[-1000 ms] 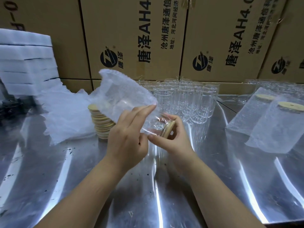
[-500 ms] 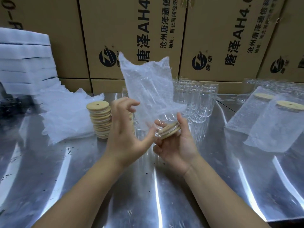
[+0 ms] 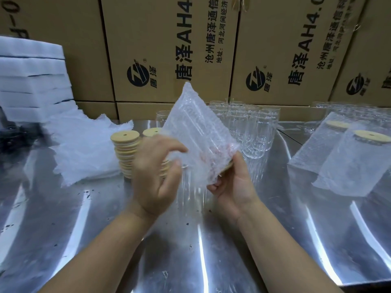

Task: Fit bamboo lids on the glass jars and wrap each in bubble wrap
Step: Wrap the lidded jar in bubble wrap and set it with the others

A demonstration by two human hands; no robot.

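Right hand (image 3: 232, 187) cupped the lidded jar (image 3: 228, 166) at its lid end, fingers curled round it. Left hand (image 3: 154, 178) pinched the bubble-wrap bag (image 3: 196, 132) at its edge. The bag sat lower than half a second before, nearly covering the lid, above the steel table (image 3: 105, 240).

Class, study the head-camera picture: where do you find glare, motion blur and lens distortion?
Head view: bright glare streaks run down the steel table. Head view: the fingers of the left hand pinching the bubble wrap bag look slightly soft, probably motion blur, while the right hand holding its lower end is sharper. Head view: the cardboard boxes lean and bow outward, a wide-angle effect.
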